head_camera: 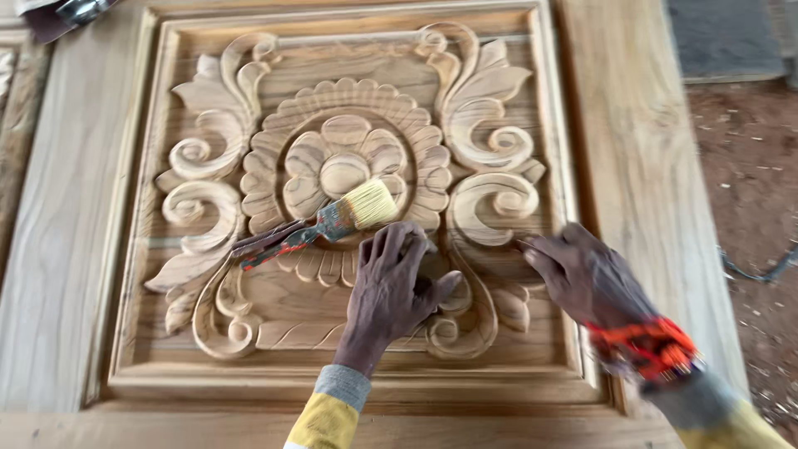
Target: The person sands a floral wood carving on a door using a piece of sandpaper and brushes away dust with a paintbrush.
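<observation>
Your sleeves, yellow with grey cuffs, enter at the 6 o'clock edge, nearest the lens. Ahead of them lies the carved wooden door panel (349, 208), flat and facing up, with a raised frame (133, 249) around a central flower (345, 162) and scrolls at each corner.

Your left hand (391, 287) rests palm down on the lower carving, just below the flower. Its fingers are curled over the relief and pressed onto the wood; whether anything small sits beneath the palm cannot be determined. Your right hand (586, 278) lies at about 3 o'clock from the left, fingers extended and loosely spread, fingertips touching the scroll at the panel's right side. It grips nothing. An orange wrist band (652, 349) sits on that wrist.

The paintbrush (320, 224) lies on the carving at about 10 o'clock from your left hand. Its long axis runs from 8 o'clock at the red and dark handle to 2 o'clock at the pale bristles (370, 204), which rest on the flower's lower right petals. Neither hand holds it. Your left hand is clearly the nearer, its fingertips just beside the ferrule; your right hand stands well apart.
</observation>
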